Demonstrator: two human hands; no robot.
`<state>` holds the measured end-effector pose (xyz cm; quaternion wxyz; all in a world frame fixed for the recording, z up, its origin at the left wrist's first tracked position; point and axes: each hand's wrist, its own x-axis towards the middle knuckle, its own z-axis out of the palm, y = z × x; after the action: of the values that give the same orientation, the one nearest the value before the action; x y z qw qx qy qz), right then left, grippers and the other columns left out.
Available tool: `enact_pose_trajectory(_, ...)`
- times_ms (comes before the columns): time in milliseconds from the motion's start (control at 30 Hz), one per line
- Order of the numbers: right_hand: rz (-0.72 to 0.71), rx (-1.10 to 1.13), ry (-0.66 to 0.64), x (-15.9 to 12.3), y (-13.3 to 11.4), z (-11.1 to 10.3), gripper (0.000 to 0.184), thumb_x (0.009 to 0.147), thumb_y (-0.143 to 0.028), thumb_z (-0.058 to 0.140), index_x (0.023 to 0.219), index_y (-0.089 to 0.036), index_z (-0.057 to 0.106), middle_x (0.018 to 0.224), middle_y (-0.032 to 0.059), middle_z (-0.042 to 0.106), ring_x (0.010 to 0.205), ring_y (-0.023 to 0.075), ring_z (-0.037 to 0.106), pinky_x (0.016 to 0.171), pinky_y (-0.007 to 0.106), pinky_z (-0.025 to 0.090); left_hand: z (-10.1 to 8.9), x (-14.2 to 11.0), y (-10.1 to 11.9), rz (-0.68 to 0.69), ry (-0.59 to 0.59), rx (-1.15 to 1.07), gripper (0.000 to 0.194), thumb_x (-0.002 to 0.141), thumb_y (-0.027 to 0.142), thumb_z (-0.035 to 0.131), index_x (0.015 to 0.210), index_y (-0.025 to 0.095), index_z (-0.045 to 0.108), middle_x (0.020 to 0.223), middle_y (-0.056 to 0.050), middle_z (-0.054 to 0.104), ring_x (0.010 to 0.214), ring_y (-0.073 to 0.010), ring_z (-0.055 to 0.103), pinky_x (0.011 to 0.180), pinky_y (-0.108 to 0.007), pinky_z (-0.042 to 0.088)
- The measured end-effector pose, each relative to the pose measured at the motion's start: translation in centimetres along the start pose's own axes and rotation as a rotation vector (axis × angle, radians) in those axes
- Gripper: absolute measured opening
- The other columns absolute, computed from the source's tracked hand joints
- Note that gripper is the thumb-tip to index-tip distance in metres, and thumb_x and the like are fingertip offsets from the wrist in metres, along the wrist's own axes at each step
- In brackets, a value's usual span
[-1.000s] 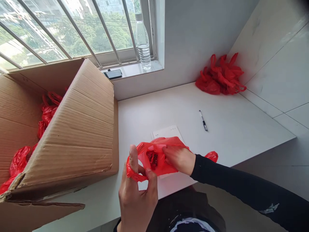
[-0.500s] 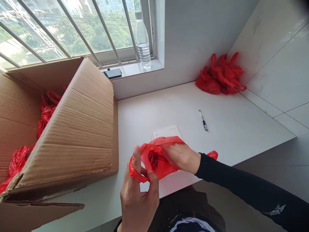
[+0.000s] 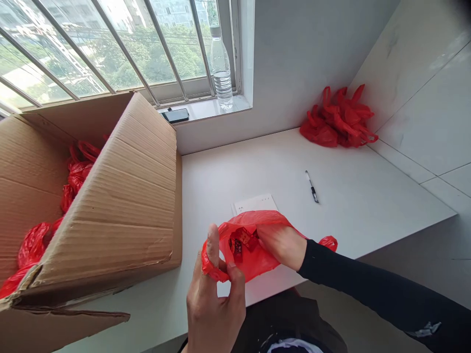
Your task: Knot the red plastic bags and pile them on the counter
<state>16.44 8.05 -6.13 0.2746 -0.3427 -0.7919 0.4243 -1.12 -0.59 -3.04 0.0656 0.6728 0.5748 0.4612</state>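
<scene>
My left hand (image 3: 217, 294) grips one handle of a red plastic bag (image 3: 263, 262), with the handle looped round a finger and the thumb pressing on its edge. The bag's mouth faces up toward me. Inside lie small red packets (image 3: 246, 239) with dark printing. My right hand (image 3: 281, 242) reaches into the bag from the right, and its fingertips are hidden by the film, at the packets. Whether those fingers hold a packet cannot be made out. Behind the bag, a white notebook (image 3: 253, 203) lies partly covered on the white table (image 3: 221, 179).
To the left stands an open cardboard box (image 3: 136, 196) holding tied red bags (image 3: 35, 242). A pen (image 3: 312, 187) lies right of the notebook. Crumpled red bags (image 3: 338, 120) are heaped in the far corner. On the windowsill are a water bottle (image 3: 222, 73) and a phone (image 3: 176, 115).
The bag's mouth has widened, and more of the red packets show inside. My right hand has stayed in the bag; my left hand keeps its hold. The view has shifted slightly.
</scene>
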Motion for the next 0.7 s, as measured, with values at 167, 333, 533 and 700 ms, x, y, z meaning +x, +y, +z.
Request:
enact_pose_trajectory(167, -0.076, 0.059, 0.04, -0.7, -0.6, -2.2, 0.031, 0.103, -0.023, 0.046, 0.126, -0.023, 0.067, 0.122, 0.0052, 0.073, 0.116, 0.0246, 0.067, 0.105, 0.038, 0.055, 0.3, 0.0, 0.3, 0.036, -0.007, -0.031, 0.08, 0.092, 0.006, 0.059, 0.163, 0.027, 0.029, 0.096, -0.006, 0.066, 0.084, -0.0164, 0.066, 0.083, -0.031, 0.059)
enact_pose_trajectory(333, 0.039, -0.015, 0.018, -0.3, 0.4, -1.0, 0.029, 0.095, -0.015, 0.057, 0.121, -0.025, 0.068, 0.109, 0.0063, 0.077, 0.104, 0.0259, 0.072, 0.092, 0.036, 0.061, 0.9, 0.1, 0.8, 0.06, -0.046, -0.057, 0.079, 0.092, 0.002, 0.057, 0.163, 0.024, 0.029, 0.106, -0.011, 0.069, 0.111, -0.0231, 0.068, 0.092, -0.035, 0.059)
enact_pose_trajectory(533, 0.044, -0.134, 0.007, -0.8, 3.0, 0.0, 0.029, 0.098, -0.009, 0.042, 0.11, -0.018, 0.067, 0.093, 0.0082, 0.075, 0.087, 0.023, 0.071, 0.081, 0.033, 0.06, 0.9, -0.1, 0.7, 0.068, -0.062, -0.08, 0.081, 0.092, 0.0, 0.055, 0.163, 0.025, 0.026, 0.124, -0.015, 0.067, 0.119, -0.0237, 0.067, 0.093, -0.034, 0.059)
enact_pose_trajectory(700, 0.019, -0.27, -0.001, -2.5, 2.9, -1.4, 0.029, 0.095, -0.013, 0.04, 0.078, -0.017, 0.064, 0.078, 0.012, 0.068, 0.074, 0.0257, 0.064, 0.076, 0.041, 0.056, 0.5, -0.3, 0.3, 0.034, -0.024, -0.024, 0.079, 0.092, 0.006, 0.06, 0.163, 0.026, 0.029, 0.095, -0.008, 0.068, 0.115, -0.026, 0.069, 0.09, -0.037, 0.06)
